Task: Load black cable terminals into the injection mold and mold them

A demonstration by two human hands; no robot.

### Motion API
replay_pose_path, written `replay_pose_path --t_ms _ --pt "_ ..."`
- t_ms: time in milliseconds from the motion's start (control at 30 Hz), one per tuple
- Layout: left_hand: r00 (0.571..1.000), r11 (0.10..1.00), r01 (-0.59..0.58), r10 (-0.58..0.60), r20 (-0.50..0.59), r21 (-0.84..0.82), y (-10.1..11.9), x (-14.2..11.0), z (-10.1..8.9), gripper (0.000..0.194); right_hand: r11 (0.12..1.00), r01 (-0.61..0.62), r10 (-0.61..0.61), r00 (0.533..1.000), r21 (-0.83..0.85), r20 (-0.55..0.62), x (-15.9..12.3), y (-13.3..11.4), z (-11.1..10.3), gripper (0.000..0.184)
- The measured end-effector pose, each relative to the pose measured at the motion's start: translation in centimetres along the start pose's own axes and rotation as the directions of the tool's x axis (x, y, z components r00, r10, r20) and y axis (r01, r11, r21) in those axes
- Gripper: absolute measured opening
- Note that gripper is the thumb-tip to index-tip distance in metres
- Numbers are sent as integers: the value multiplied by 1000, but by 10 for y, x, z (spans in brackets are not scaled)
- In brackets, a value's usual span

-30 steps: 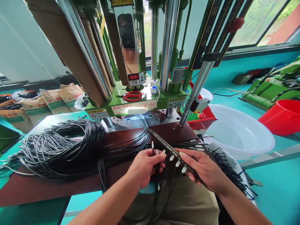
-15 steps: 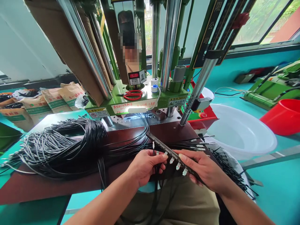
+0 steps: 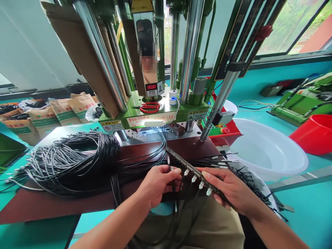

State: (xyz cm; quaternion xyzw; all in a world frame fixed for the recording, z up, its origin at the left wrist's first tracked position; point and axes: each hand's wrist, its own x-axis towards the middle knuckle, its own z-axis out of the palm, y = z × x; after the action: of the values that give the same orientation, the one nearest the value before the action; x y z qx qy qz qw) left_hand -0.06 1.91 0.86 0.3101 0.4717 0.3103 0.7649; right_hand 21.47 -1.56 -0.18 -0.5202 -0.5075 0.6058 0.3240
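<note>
A dark metal bar (image 3: 178, 159) with several silver connectors (image 3: 193, 178) along its near edge slants in front of me. My right hand (image 3: 230, 188) is closed around its lower right end, thumb on top. Close to the bar's far left part, my left hand (image 3: 159, 183) pinches a black cable with a small metal-tipped plug (image 3: 168, 160) standing above the fingers. Another plug shows by the left fingertips, partly hidden. Black cables (image 3: 173, 221) hang below the bar over my lap.
A green press (image 3: 176, 116) with steel columns stands ahead, red-handled pliers (image 3: 149, 107) on its plate. A large bundle of black cables (image 3: 77, 166) lies left on the brown table (image 3: 38, 205). At right are a white tub (image 3: 280, 162) and a red bucket (image 3: 312, 135).
My left thumb and fingertips have drawn slightly left, away from the connectors on the bar. The right hand keeps its hold. The whole view has shifted a little.
</note>
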Motion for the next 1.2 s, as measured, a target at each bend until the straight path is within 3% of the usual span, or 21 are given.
replay_pose_path --t_ms 167,267,600,1067,1200 --pt "1000 1000 -14 14 8 -13 8 -16 -3 26 999 -5 5 1000 32 17 -3 4 -4 54" --pt "998 999 -29 27 -50 -23 4 -9 2 21 1000 -9 9 1000 21 28 -2 4 -4 54" --pt "996 1000 4 -4 -94 -5 -3 5 6 28 999 -41 42 997 -15 57 -1 1 -5 57" --pt "998 998 6 -10 -61 -67 -5 9 2 22 993 33 -20 994 -118 111 -1 1 -3 53" --pt "999 999 -22 20 -44 -45 -5 7 2 24 998 -8 12 998 -69 66 -2 2 -3 55"
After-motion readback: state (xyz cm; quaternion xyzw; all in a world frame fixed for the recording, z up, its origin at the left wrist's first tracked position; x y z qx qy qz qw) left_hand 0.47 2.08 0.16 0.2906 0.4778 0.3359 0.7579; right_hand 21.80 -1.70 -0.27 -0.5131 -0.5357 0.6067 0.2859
